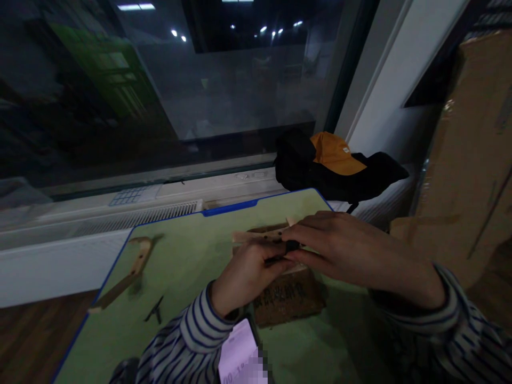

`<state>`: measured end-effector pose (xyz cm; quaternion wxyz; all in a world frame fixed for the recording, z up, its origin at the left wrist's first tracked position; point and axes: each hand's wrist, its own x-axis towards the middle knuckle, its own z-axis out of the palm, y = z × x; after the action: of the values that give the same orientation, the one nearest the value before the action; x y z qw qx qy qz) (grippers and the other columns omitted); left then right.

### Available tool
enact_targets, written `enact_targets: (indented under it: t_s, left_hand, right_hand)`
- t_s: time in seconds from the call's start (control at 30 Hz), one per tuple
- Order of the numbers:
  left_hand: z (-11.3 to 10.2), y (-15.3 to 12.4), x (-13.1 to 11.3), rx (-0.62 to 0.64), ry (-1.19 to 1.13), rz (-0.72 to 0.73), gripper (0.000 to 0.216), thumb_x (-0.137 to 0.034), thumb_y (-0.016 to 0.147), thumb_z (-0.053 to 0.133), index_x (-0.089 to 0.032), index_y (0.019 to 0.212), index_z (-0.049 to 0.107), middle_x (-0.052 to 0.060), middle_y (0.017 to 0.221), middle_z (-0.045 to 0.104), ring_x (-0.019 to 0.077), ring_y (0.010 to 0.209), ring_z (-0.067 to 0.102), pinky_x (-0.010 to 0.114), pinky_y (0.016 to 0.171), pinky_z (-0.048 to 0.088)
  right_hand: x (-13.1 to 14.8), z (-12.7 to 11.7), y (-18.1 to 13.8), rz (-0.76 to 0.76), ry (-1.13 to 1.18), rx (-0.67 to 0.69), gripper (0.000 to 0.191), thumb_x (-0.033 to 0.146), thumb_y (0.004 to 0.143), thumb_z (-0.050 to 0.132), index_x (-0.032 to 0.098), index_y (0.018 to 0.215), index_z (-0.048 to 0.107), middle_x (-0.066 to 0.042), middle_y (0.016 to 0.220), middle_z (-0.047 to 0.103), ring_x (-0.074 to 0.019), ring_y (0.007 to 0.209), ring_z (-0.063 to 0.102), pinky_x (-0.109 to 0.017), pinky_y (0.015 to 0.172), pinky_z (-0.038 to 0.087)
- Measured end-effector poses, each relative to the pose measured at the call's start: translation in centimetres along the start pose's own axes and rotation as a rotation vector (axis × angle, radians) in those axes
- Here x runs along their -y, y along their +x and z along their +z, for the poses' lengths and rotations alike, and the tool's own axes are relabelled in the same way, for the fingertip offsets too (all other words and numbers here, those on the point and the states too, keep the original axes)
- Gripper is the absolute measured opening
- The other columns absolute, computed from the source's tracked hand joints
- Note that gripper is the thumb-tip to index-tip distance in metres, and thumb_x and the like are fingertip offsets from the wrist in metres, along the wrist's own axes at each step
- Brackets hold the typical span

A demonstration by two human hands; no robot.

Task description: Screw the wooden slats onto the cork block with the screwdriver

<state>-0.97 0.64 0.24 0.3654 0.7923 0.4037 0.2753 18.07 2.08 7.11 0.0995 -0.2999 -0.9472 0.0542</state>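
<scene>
My left hand [250, 269] and my right hand [334, 240] meet over the middle of the table, both with closed fingers. Between their fingertips sits a small black piece [292, 245], whose kind I cannot make out. Just beyond the fingers lies a pale wooden strip [256, 236] with dark holes, partly covered by the hands. Below them is a brown cardboard piece [290, 301] with several small dark bits, perhaps screws, on it. A lit phone [239, 349] lies close to my left sleeve.
On the left of the green, blue-edged tabletop [192, 261] are a bent wooden piece with holes [140, 258] and a small black forked part [154, 311]. Behind stand a radiator [140, 218] and a window. An orange cap [336, 153] rests on black cloth; a large cardboard box [468, 144] stands right.
</scene>
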Motion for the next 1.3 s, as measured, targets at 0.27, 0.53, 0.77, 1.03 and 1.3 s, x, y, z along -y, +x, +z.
enact_targets:
  t_s: [0.27, 0.53, 0.77, 1.03, 1.3]
  left_hand:
    - [-0.28, 0.05, 0.26, 0.018, 0.014, 0.06, 0.015, -0.024, 0.087, 0.059, -0.021, 0.095, 0.071, 0.002, 0.096, 0.073, 0.0171, 0.09, 0.066, 0.03, 0.081, 0.049]
    - [-0.18, -0.03, 0.19, -0.036, 0.095, 0.031, 0.012, -0.028, 0.084, 0.063, -0.018, 0.086, 0.07, 0.002, 0.083, 0.072, 0.0162, 0.076, 0.065, 0.027, 0.068, 0.047]
    - [-0.27, 0.05, 0.15, -0.053, 0.081, 0.051, 0.012, -0.027, 0.085, 0.063, -0.018, 0.084, 0.071, 0.0, 0.077, 0.071, 0.0142, 0.072, 0.064, 0.025, 0.065, 0.045]
    - [-0.56, 0.12, 0.01, 0.01, 0.017, 0.104, 0.015, -0.023, 0.089, 0.056, -0.019, 0.091, 0.07, 0.002, 0.09, 0.072, 0.0159, 0.086, 0.064, 0.027, 0.075, 0.046]
    - [-0.65, -0.02, 0.14, 0.008, 0.028, 0.102, 0.016, -0.023, 0.09, 0.055, -0.022, 0.095, 0.07, 0.001, 0.091, 0.072, 0.0168, 0.088, 0.065, 0.03, 0.078, 0.047]
  right_hand:
    - [0.0, -0.18, -0.39, -0.053, 0.037, -0.038, 0.031, 0.03, 0.096, 0.04, 0.022, 0.124, 0.053, -0.007, 0.109, 0.067, -0.0191, 0.094, 0.064, -0.034, 0.08, 0.048]
    - [0.01, 0.09, -0.12, -0.061, 0.015, -0.035, 0.029, 0.03, 0.096, 0.041, 0.02, 0.12, 0.054, -0.007, 0.103, 0.068, -0.0184, 0.085, 0.065, -0.03, 0.072, 0.047]
    - [0.18, 0.08, -0.02, -0.059, 0.006, -0.05, 0.025, 0.027, 0.094, 0.045, 0.02, 0.116, 0.057, -0.005, 0.098, 0.069, -0.0174, 0.081, 0.065, -0.029, 0.068, 0.046]
    - [0.24, 0.24, -0.14, -0.03, -0.065, -0.036, 0.025, 0.028, 0.091, 0.05, 0.02, 0.115, 0.056, -0.005, 0.091, 0.068, -0.0195, 0.076, 0.064, -0.03, 0.064, 0.045]
    - [0.31, -0.13, -0.34, -0.068, -0.084, -0.086, 0.034, 0.032, 0.094, 0.046, 0.021, 0.125, 0.048, -0.005, 0.095, 0.068, -0.0198, 0.078, 0.065, -0.031, 0.064, 0.045]
